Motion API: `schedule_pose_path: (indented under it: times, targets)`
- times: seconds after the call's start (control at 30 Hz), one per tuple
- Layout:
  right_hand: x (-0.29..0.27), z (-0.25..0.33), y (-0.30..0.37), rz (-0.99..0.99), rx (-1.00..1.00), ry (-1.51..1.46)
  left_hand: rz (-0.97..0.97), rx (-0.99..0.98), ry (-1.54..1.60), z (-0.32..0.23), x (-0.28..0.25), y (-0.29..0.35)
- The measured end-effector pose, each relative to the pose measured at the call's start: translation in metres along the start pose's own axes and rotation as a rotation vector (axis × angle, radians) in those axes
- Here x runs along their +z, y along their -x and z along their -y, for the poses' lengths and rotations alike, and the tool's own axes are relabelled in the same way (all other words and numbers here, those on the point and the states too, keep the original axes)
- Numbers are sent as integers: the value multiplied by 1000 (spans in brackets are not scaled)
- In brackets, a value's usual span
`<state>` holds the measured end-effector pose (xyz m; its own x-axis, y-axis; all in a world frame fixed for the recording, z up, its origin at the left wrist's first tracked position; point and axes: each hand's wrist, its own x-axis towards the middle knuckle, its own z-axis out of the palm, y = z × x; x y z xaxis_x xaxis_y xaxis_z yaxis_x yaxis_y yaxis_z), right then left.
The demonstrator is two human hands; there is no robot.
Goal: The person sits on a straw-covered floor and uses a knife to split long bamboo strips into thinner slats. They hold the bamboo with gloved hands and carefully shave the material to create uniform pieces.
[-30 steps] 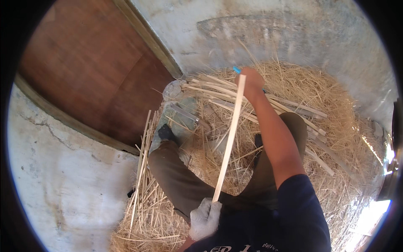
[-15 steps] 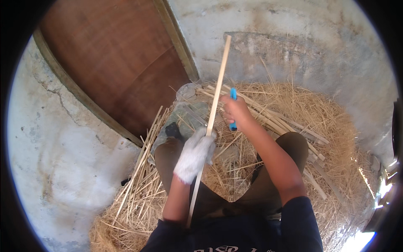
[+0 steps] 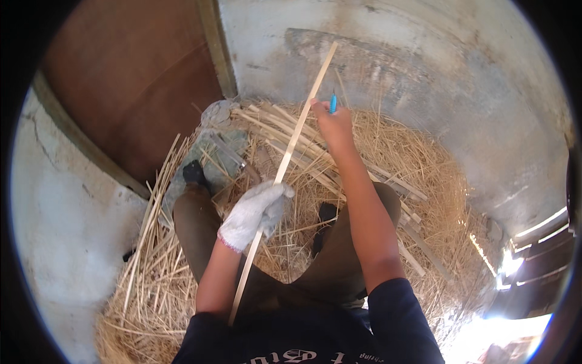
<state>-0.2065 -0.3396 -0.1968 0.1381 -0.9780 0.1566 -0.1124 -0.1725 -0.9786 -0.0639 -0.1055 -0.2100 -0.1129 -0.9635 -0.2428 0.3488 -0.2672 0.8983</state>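
A long, pale bamboo strip [image 3: 292, 145] runs slantwise from my lap up toward the wall. My left hand [image 3: 257, 209], in a white knitted glove with a red cuff edge, is closed round its lower part. My bare right hand [image 3: 334, 124] is near the strip's upper end, with its fingertips at the strip. In that fist is a blue-handled knife [image 3: 333, 104]; a thin dark tip shows above the handle, and the rest is hidden by my fingers.
A large knife [image 3: 229, 150] with a wooden handle lies on a flat grey stone [image 3: 188, 173]. Split bamboo pieces [image 3: 291, 130] are stacked ahead, and thin strips [image 3: 151, 233] lie at left. Shavings [image 3: 418, 151] cover the floor. A brown door [image 3: 133, 85] and concrete wall [image 3: 394, 54] stand close.
My right hand has moved up and away along the strip, and its fingertips now meet it. The strip leans further right. The whole view has shifted, so the surroundings appear further left.
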Motion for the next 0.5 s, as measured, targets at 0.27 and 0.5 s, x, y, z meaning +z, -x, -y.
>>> schedule_pose_path:
  times: [0.27, 0.5]
  targets:
    - [40, -18, 38, 270, -272, 933, -230, 19, 11, 12, -16, -9]
    - [49, -31, 35, 308, -409, 1059, -369, 66, -83, 23, -23, -17]
